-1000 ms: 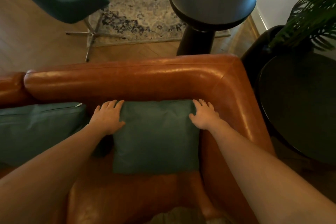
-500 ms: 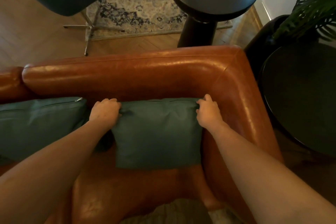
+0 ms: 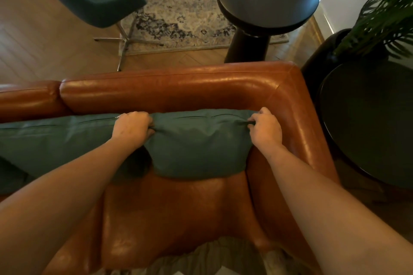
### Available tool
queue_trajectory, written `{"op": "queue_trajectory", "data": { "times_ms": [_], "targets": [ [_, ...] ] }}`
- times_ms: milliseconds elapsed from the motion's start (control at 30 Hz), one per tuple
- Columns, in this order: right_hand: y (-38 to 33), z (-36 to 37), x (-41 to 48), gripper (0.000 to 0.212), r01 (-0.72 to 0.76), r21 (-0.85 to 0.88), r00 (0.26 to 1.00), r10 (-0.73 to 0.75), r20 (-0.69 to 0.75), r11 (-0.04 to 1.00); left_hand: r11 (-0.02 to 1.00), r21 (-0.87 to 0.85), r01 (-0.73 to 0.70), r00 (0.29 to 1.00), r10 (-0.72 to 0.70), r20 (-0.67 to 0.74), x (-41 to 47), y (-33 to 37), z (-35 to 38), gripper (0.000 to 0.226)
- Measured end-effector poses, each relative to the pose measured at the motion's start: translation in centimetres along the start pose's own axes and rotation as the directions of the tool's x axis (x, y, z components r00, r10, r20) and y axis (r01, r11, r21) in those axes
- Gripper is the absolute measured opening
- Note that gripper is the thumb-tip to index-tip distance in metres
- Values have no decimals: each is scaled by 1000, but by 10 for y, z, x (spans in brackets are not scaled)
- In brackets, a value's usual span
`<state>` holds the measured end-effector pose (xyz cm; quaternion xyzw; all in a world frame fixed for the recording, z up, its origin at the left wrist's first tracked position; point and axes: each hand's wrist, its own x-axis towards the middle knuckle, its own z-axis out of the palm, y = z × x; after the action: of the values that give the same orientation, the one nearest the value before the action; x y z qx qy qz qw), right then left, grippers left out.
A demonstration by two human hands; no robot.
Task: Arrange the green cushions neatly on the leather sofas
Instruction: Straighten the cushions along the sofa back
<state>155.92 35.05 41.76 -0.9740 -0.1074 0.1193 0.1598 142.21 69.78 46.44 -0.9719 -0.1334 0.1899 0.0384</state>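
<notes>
Plainly, two green cushions sit along the back of the brown leather sofa (image 3: pixel 178 89). At the left, the long cushion (image 3: pixel 44 140) leans against the backrest with its zip edge up, propped the way a back cushion should be.

Just right of it, the left grip (image 3: pixel 131 128) is curled round the upper left corner of the square cushion (image 3: pixel 199 147), its fingers bunching the fabric. This cushion stands in the sofa's right corner. Its lower edge is on the seat and its zip edge is up against the backrest. Whether its left side touches the long cushion I cannot tell, because the forearm covers the gap.

The right grip (image 3: pixel 264 129) pinches the cushion's upper right corner, close beside the sofa's arm. Holding both top corners probably lets the person pull the cover taut and set the cushion upright and square in the corner. So the step in hand looks like straightening this one cushion. Once released, it should stay propped by the backrest and the arm.

Right of the sofa stands a dark round table (image 3: pixel 368 123), apart from the work.
</notes>
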Motion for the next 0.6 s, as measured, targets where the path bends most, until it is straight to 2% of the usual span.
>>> {"op": "queue_trajectory", "data": {
  "times_ms": [67,167,233,267,333,400,433,500,600],
  "targets": [
    [-5,-3,2,16,-9,11,1000,9,-17,1000,998,-55,36,998,-38,-44,-1,-2,-1,23],
    [-13,-3,1,30,-33,11,999,32,26,999,994,-95,57,998,-56,13,0,3,2,31],
    [-18,-4,-5,40,-51,32,997,49,62,998,996,-46,70,997,-68,34,-2,11,7,47],
    [-21,-4,-10,45,-39,-11,998,40,55,999,997,-29,73,997,-72,25,-4,15,11,58],
    [-30,-5,-20,53,36,-162,999,-32,27,986,998,-47,34,998,-36,-48,-10,23,16,76],
    [-48,-3,-29,60,142,-161,988,-130,83,977,992,-118,-39,991,23,-134,-15,29,19,88],
    [-57,1,-32,60,191,-123,975,-173,142,974,987,-148,-68,991,50,-121,-16,32,21,89],
    [-71,13,-37,60,221,-65,937,-193,292,973,985,-150,-86,995,92,31,-16,39,28,85],
    [-72,34,-41,60,172,-90,873,-110,475,981,993,-73,-94,963,109,247,-10,43,37,82]
  ]
}}
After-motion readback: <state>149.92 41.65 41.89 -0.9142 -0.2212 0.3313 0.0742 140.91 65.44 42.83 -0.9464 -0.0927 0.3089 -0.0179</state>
